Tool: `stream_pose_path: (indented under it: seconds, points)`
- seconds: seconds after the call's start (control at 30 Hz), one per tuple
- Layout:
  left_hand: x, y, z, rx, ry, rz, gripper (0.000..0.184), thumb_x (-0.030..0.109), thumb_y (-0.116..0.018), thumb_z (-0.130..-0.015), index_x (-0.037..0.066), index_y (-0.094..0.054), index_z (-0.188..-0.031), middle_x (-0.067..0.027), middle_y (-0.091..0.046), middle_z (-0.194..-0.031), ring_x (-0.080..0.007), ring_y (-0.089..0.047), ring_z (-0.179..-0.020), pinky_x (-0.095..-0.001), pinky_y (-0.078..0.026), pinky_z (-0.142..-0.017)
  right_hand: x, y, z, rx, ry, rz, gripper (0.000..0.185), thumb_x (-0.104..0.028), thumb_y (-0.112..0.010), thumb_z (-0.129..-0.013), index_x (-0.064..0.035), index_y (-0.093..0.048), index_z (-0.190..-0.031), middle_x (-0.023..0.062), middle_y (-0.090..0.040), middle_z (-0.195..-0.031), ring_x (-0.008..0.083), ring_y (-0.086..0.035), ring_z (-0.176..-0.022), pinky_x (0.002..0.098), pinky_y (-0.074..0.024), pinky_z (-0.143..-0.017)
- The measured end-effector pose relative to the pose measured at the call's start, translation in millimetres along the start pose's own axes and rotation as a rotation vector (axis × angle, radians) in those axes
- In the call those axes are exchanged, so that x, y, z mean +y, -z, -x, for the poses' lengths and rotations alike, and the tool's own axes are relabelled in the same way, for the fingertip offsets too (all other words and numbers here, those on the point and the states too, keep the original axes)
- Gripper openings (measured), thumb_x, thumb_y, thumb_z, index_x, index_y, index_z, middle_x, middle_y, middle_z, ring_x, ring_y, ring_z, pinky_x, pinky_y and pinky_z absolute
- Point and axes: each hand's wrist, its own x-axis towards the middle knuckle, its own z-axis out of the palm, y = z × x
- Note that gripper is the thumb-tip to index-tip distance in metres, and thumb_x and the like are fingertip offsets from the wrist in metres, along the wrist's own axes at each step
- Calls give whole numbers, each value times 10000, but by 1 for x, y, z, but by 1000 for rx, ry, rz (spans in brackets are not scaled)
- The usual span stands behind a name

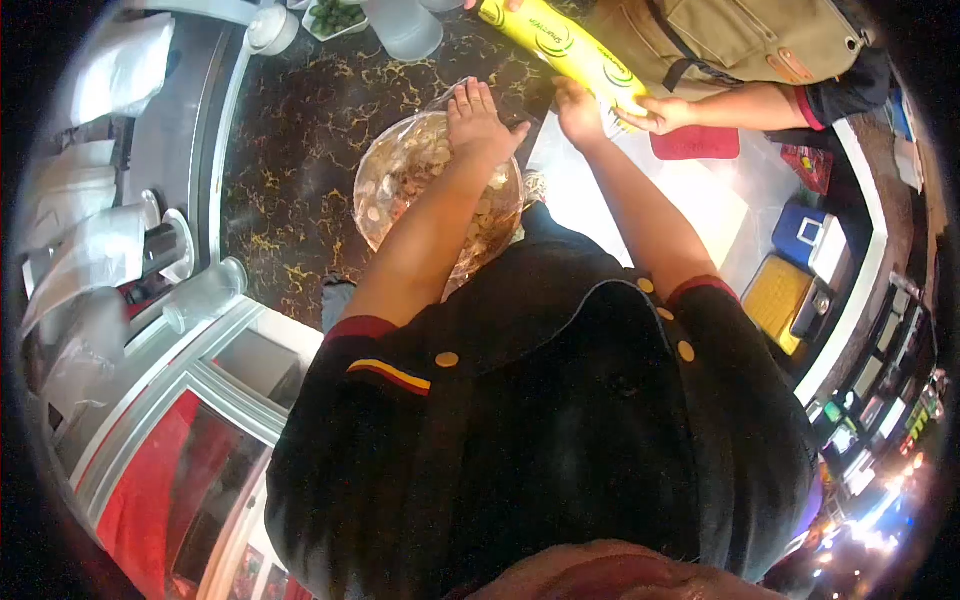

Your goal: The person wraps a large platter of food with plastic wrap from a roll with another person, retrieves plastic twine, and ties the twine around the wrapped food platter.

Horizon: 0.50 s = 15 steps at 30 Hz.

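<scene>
My left hand (479, 128) lies open on the shiny film-covered bowl (362, 190), left on the dark desk (285, 150). Right hand (582, 112)'s by the bright yellow swirl-printed roll (568, 52), far side; can't tell its grip.

- Wide-angle distortion bends the edges, with black corners all round.
- Strong light burns out the white surface (560, 195) near the middle.
- Glare glints on the plastic-covered bowl (364, 205).
- The yellow box (570, 50) shows bright.
- The black shirt (560, 430) sinks into shadow.
- Lamps (880, 515) at lower right flare and blur.
- Stacked cups (205, 295) look hazy.
</scene>
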Motion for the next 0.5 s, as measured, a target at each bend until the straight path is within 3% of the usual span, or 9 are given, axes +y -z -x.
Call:
stream_pose_path:
  seconds: [0.13, 0.17, 0.2, 0.27, 0.33, 0.4, 0.43, 0.47, 0.5]
  points:
    - [1, 4, 1, -45, 8, -55, 936, 665, -330, -810, -20, -92, -1403, -163, -66, -1481, -308, -67, -1367, -400, -63, -1100, 8, -11, 9, 67, 112, 596, 289, -69, -475, -771, -38, -586, -1036, 196, -547, -1135, 373, -499, -1056, 420, -416, -876]
    - [2, 4, 1, -44, 13, -54, 936, 666, -328, -810, -20, -97, -1402, -162, -68, -1481, -307, -68, -1367, -395, -65, -1100, 13, -11, 3, -52, -60, 606, 310, -132, -503, -805, -45, -562, -1097, 188, -533, -1160, 351, -496, -1066, 431, -407, -892]
    - [2, 3, 0, -44, 13, -53, 936, 666, -328, -810, -20, -97, -1402, -162, -68, -1481, -307, -68, -1367, -395, -65, -1100, 18, -4, -4, -51, -60, 607, 310, -132, -503, -805, -45, -562, -1097, 188, -533, -1160, 351, -496, -1066, 431, -407, -892]
    - [2, 1, 1, -32, 12, -68, 945, 675, -330, -803, -20, -104, -1402, -165, -75, -1479, -304, -72, -1367, -388, -71, -1101, 31, 17, -8, -188, -681, -353, 376, -228, -532, -843, -54, -511, -1176, 160, -517, -1173, 298, -488, -1064, 427, -398, -904]
    - [2, 1, -2, -43, 8, -62, 946, 674, -327, -803, -18, -88, -1404, -163, -60, -1482, -306, -57, -1369, -396, -60, -1100, 36, 23, -7, -309, -597, -481, 434, -294, -551, -854, -73, -474, -1220, 139, -501, -1174, 258, -478, -1046, 412, -398, -893]
    - [3, -1, -1, -56, 6, -57, 947, 672, -324, -804, -15, -73, -1405, -160, -44, -1484, -308, -41, -1371, -404, -50, -1100, 33, 16, -12, -287, -716, -976, 448, -287, -560, -849, -55, -455, -1218, 119, -522, -1138, 249, -494, -1011, 393, -414, -868]
    - [3, -2, -1, -42, 2, -59, 948, 673, -322, -804, -18, -75, -1404, -165, -49, -1482, -311, -44, -1370, -405, -49, -1099, 20, 16, -5, -320, -550, -898, 407, -198, -595, -797, -60, -516, -1171, 117, -551, -1126, 258, -540, -993, 394, -435, -833]
    - [2, -3, -1, -31, 0, -61, 949, 673, -320, -804, -21, -77, -1403, -169, -54, -1481, -315, -46, -1369, -407, -49, -1099, 6, 12, 3, -318, -551, -901, 407, -198, -595, -797, -60, -516, -1171, 117, -551, -1126, 258, -540, -993, 394, -435, -833]
    - [2, -3, -2, -30, -2, -61, 949, 673, -320, -804, -21, -77, -1403, -169, -54, -1481, -315, -46, -1369, -407, -49, -1099, -23, 9, 15, -156, -209, -254, 382, -171, -579, -799, -44, -522, -1155, 167, -549, -1108, 306, -544, -972, 399, -441, -829]
